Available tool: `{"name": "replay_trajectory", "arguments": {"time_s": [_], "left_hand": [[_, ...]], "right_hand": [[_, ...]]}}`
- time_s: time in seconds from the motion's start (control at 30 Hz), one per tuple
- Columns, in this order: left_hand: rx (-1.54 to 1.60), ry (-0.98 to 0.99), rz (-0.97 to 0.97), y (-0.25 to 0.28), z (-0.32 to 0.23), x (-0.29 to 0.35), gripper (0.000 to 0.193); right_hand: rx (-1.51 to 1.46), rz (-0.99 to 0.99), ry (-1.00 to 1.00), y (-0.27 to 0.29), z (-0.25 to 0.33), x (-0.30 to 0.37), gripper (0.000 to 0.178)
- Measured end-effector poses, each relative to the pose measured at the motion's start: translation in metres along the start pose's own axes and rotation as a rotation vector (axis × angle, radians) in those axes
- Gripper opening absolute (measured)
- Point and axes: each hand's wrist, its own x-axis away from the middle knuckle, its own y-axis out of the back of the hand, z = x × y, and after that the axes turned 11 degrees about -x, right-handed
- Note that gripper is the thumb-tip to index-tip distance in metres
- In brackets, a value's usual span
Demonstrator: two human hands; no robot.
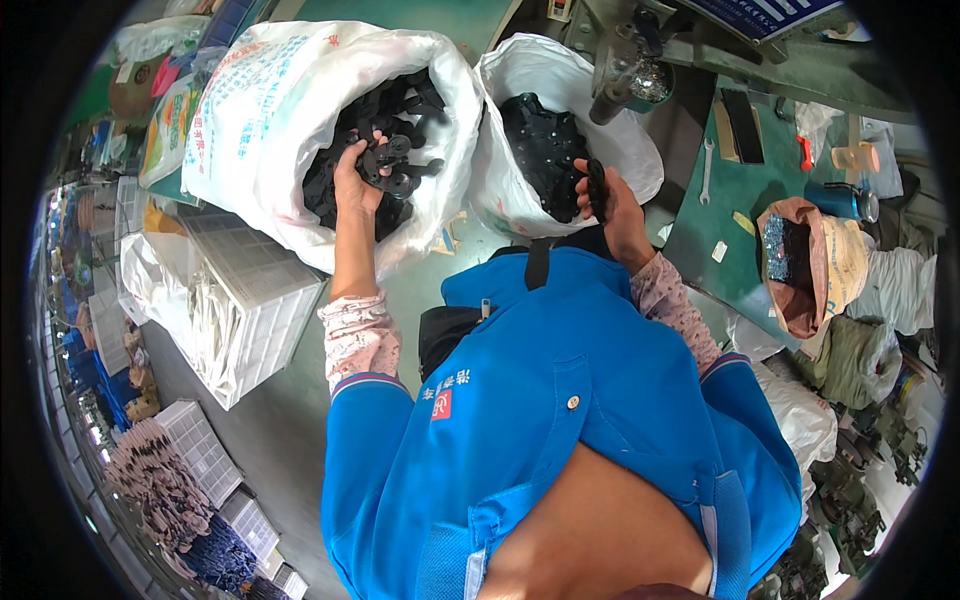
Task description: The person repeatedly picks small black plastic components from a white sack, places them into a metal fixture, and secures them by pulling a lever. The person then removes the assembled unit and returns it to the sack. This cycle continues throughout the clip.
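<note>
My left hand (358,180) reaches into the mouth of a large white woven sack (255,140) at the left. Its fingers are closed round several small black parts (395,170) with rounded ends. More black parts lie in the sack beneath it. My right hand (625,215) is over the near right rim of a second white sack (630,155), gripping a slim dark piece (598,190) held upright. Flat black pieces (540,145) with small shiny dots fill that sack. The exact kind of these parts is too small to tell.
A metal machine part (635,85) juts over the right sack's far rim. On the green table (690,235) lie a wrench (707,170) and a brown bag (805,270) of shiny bits. White plastic crates (250,290) stand at the left.
</note>
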Motion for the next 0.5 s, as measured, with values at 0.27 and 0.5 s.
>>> {"name": "replay_trajectory", "arguments": {"time_s": [0.27,0.5], "left_hand": [[0.241,0.060,0.159,-0.051,0.014,0.027,0.032],[0.346,0.136,0.403,-0.100,0.017,0.041,0.034]], "right_hand": [[0.199,0.130,0.068,-0.019,-0.010,-0.007,0.017],[0.209,0.312,0.059,-0.044,0.002,-0.010,0.017]]}}
